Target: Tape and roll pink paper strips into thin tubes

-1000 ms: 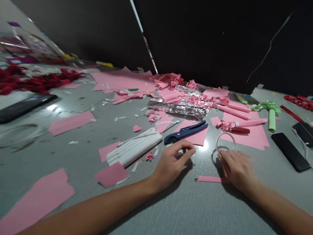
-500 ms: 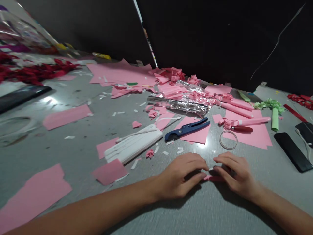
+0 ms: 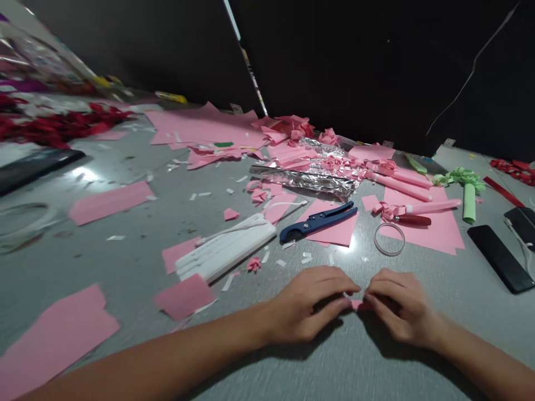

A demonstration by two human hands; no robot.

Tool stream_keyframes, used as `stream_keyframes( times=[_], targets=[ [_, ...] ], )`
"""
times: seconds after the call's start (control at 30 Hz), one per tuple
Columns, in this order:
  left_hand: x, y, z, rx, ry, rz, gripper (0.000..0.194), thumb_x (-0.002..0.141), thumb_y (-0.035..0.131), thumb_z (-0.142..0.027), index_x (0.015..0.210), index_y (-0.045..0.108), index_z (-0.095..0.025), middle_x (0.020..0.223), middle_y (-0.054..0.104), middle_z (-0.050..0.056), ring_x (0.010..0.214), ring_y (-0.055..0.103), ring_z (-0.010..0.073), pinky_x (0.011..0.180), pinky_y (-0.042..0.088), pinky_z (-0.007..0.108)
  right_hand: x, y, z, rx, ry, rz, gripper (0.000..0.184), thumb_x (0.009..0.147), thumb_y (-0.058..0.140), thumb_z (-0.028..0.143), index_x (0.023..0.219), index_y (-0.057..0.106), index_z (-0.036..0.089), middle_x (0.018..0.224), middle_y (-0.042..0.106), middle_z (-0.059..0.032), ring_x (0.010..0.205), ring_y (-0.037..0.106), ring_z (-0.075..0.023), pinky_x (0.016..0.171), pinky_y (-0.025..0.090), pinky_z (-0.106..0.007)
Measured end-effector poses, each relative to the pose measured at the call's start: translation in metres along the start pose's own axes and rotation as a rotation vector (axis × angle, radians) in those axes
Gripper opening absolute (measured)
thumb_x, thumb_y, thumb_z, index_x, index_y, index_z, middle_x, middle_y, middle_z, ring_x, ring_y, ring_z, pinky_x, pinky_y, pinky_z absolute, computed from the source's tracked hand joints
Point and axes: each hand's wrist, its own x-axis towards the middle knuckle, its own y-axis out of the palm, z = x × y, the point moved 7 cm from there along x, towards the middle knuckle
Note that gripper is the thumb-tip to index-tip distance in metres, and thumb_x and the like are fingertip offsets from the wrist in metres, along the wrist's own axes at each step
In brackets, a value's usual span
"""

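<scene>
A small strip of pink paper [image 3: 358,304] spans the short gap between my hands, just above the grey table. My left hand [image 3: 314,303] pinches its left end between thumb and fingers. At the other end, my right hand [image 3: 399,305] is closed on the same strip, its fingertips curled over it. Most of the strip is hidden by the fingers. Beyond my hands lie a roll of clear tape [image 3: 389,239] and blue-handled cutters [image 3: 318,221] resting on pink paper.
A white power strip [image 3: 225,250] and a tiny pink paper flower [image 3: 254,264] lie to the left. Crinkled foil [image 3: 305,181], rolled pink tubes [image 3: 401,185] and a green tube [image 3: 468,203] are farther back. A black phone [image 3: 499,259] sits right; a dark wall [image 3: 355,61] stands behind.
My right hand has closed in on the strip, its forefinger now bent down over it. The white scrap seen between the hands no longer shows there. My left hand stays almost in place.
</scene>
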Motion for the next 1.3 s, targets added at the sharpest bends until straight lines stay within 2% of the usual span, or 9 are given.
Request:
stream_keyframes(
  times=[0.13,0.2,0.3,0.4,0.47,0.6,0.8,0.93,1.3],
  targets=[
    [-0.004,-0.011,0.009,0.079,-0.099,-0.136,0.028,0.108,0.055,-0.016,0.133,0.067,-0.016,0.094,0.078,0.007,0.080,0.073,0.0182,0.074,0.059,0.030,0.000,-0.007,-0.004,-0.001,0.066,-0.058,0.015,0.101,0.057,0.011,0.091,0.063,0.020,0.073,0.059,0.0008,0.062,0.052,-0.0147,0.057,0.038,-0.029],
    [-0.004,-0.012,0.005,0.134,-0.064,-0.147,0.027,0.107,0.056,-0.015,0.131,0.067,-0.016,0.096,0.078,0.008,0.082,0.073,0.0185,0.075,0.059,0.031,0.000,-0.012,-0.013,0.010,0.157,-0.091,0.017,0.101,0.058,0.013,0.086,0.061,0.021,0.071,0.056,0.0021,0.060,0.050,-0.0140,0.056,0.038,-0.028],
    [-0.004,0.008,-0.016,0.244,0.153,0.063,0.019,0.105,0.057,-0.013,0.120,0.069,-0.014,0.106,0.080,0.010,0.093,0.073,0.0212,0.083,0.059,0.036,0.000,-0.019,-0.030,0.036,0.303,-0.137,0.020,0.102,0.060,0.019,0.082,0.061,0.021,0.072,0.057,0.0019,0.061,0.052,-0.0137,0.058,0.040,-0.028],
    [-0.009,0.031,-0.028,0.373,0.286,0.266,0.020,0.107,0.059,-0.017,0.123,0.069,-0.009,0.120,0.080,0.014,0.112,0.072,0.0244,0.092,0.057,0.039,-0.002,-0.022,-0.047,0.087,0.426,-0.169,0.022,0.103,0.062,0.027,0.083,0.064,0.020,0.072,0.058,0.0010,0.061,0.052,-0.0138,0.056,0.040,-0.028],
    [-0.010,0.036,-0.025,0.449,0.260,0.283,0.026,0.108,0.061,-0.023,0.128,0.068,-0.008,0.125,0.079,0.015,0.116,0.072,0.0256,0.095,0.056,0.040,-0.005,-0.023,-0.057,0.129,0.507,-0.190,0.024,0.102,0.064,0.032,0.082,0.066,0.020,0.070,0.059,0.0009,0.059,0.051,-0.0139,0.054,0.039,-0.028],
    [-0.007,0.031,-0.012,0.567,0.149,0.215,0.022,0.109,0.059,-0.021,0.124,0.069,-0.009,0.110,0.079,0.014,0.099,0.072,0.0260,0.089,0.054,0.040,-0.009,-0.024,-0.072,0.185,0.632,-0.216,0.026,0.099,0.067,0.037,0.079,0.067,0.020,0.064,0.057,0.0015,0.055,0.050,-0.0138,0.050,0.038,-0.027],
    [-0.005,0.032,-0.003,0.600,0.080,0.260,0.022,0.110,0.057,-0.022,0.124,0.066,-0.008,0.106,0.074,0.012,0.098,0.068,0.0275,0.088,0.051,0.041,-0.006,-0.020,-0.080,0.291,0.727,0.015,0.028,0.096,0.068,0.035,0.074,0.064,0.020,0.056,0.053,0.0034,0.050,0.047,-0.0121,0.048,0.033,-0.026],
    [-0.005,0.032,-0.003,0.594,0.066,0.263,0.022,0.110,0.057,-0.022,0.126,0.065,-0.009,0.108,0.073,0.012,0.101,0.068,0.0280,0.091,0.050,0.042,-0.004,-0.013,-0.075,0.375,0.723,0.188,0.028,0.100,0.068,0.034,0.076,0.066,0.019,0.055,0.053,0.0037,0.048,0.043,-0.0112,0.044,0.029,-0.026],
    [-0.009,0.033,0.000,0.539,0.081,0.208,0.029,0.110,0.060,-0.024,0.135,0.066,-0.011,0.122,0.076,0.016,0.114,0.069,0.0294,0.096,0.050,0.042,0.001,-0.001,-0.071,0.269,0.685,0.342,0.027,0.100,0.066,0.031,0.075,0.066,0.020,0.064,0.059,0.0005,0.058,0.048,-0.0143,0.051,0.034,-0.027]
  ],
)
